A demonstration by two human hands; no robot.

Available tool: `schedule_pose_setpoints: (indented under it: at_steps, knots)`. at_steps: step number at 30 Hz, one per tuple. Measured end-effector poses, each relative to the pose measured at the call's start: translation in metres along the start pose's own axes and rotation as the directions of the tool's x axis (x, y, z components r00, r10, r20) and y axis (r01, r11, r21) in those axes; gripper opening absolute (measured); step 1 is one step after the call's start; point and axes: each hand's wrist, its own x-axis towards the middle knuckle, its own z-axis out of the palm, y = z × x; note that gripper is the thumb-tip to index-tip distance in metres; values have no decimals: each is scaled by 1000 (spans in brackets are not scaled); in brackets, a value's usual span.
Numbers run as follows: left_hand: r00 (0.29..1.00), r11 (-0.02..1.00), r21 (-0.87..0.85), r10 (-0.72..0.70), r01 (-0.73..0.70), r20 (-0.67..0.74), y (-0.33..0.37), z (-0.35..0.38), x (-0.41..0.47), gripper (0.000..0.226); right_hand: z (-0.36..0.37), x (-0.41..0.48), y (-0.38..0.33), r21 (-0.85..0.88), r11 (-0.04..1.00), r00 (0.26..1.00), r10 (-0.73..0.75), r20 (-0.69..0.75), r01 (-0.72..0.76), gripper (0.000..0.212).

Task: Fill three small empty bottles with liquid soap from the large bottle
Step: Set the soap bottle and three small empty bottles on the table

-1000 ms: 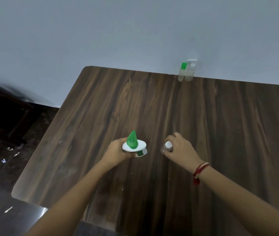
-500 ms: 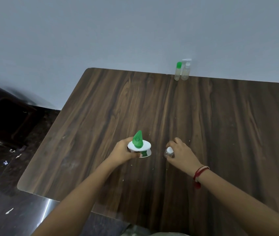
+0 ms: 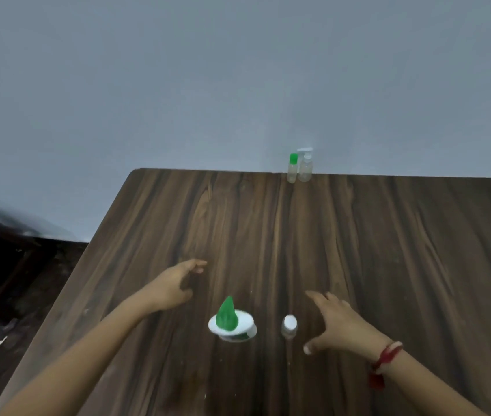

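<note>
Lowest in the frame, right of centre, the right hand (image 3: pixel 340 322) is spread wide and holds nothing. Its thumb points back toward the lower middle, and there is a red thread (image 3: pixel 386 354) at the wrist. Just left of it stands the small bottle (image 3: pixel 289 325), upright with its white cap on, clear of the fingers. It looks light and narrow, so I'd say a careless sweep of that thumb could tip it and send it rolling.

Left of it, near but not touching, the big bottle (image 3: pixel 232 321) stands low in the centre with its green pointed spout up. Nobody is steadying either bottle. If the spout is loose or left open, a knock would put soap on the table (image 3: pixel 388 250). The small bottle's mouth must be narrow too, so a fast squeeze would likely overflow it. From here I cannot tell whether it holds any soap.

Further up, left of centre, the left hand (image 3: pixel 172 288) is also loose and empty, its fingers lightly bent over the wood.

At the top centre, along the table's far edge by the wall, a green-cap bottle (image 3: pixel 292 169) and a spray bottle (image 3: pixel 305 165) stand pressed side by side. They are well apart from the rest. A long reach for one could easily topple the other.
</note>
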Motion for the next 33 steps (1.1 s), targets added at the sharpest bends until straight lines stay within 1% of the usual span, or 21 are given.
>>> schedule_pose_setpoints:
  at_steps: [1, 3, 5, 7, 8, 10, 12, 13, 15, 19, 22, 24, 27, 29, 33]
  knots:
    - [998, 1000, -19, 14, -16, -65, 3, -8, 13, 65, -10, 2, 5, 29, 999, 1000, 19, 14, -20, 111]
    - [982, 996, -65, 50, -63, -183, 14, -20, 46, 53, -33, 14, 14, 101, 994, 999, 46, -13, -44, 104]
    - [968, 988, -113, 78, -107, -238, 33, -27, 84, 45, -56, 33, 22, 189, 981, 992, 64, -105, -43, 90]
    - [961, 979, -155, 87, -131, -263, 55, -29, 125, 42, -80, 61, 27, 247, 969, 966, 75, -249, -11, 74]
    - [960, 972, -191, 79, -134, -270, 66, -29, 147, 42, -91, 77, 29, 264, 964, 940, 77, -332, 15, 67]
    - [961, 941, -317, 27, -117, -275, 86, -26, 190, 44, -112, 110, 32, 310, 948, 881, 86, -465, 71, 58]
    - [960, 888, -454, -58, -76, -272, 104, -25, 230, 49, -128, 142, 35, 369, 920, 839, 98, -535, 128, 56]
    - [956, 869, -491, -88, -64, -280, 112, -25, 249, 52, -135, 157, 37, 394, 905, 827, 95, -554, 160, 58]
    - [950, 855, -515, -106, -63, -293, 125, -26, 279, 61, -146, 185, 42, 412, 888, 815, 78, -574, 205, 64]
    - [960, 850, -523, -91, -63, -264, 136, -26, 322, 71, -161, 229, 53, 423, 886, 817, 96, -569, 191, 76]
    - [961, 872, -486, -87, -54, -264, 132, -19, 344, 71, -169, 252, 59, 454, 869, 848, 81, -525, 198, 87]
    - [957, 883, -466, -77, -65, -278, 131, -15, 354, 72, -175, 265, 61, 455, 868, 864, 63, -499, 200, 91]
    - [954, 893, -437, -32, -106, -298, 134, -9, 365, 67, -185, 284, 63, 432, 874, 855, 39, -518, 222, 85]
    - [953, 894, -429, -6, -131, -302, 137, -4, 371, 60, -191, 295, 62, 415, 875, 836, 21, -548, 249, 78]
    - [942, 890, -420, 27, -175, -334, 142, 5, 377, 43, -192, 313, 59, 444, 833, 802, 2, -597, 329, 63]
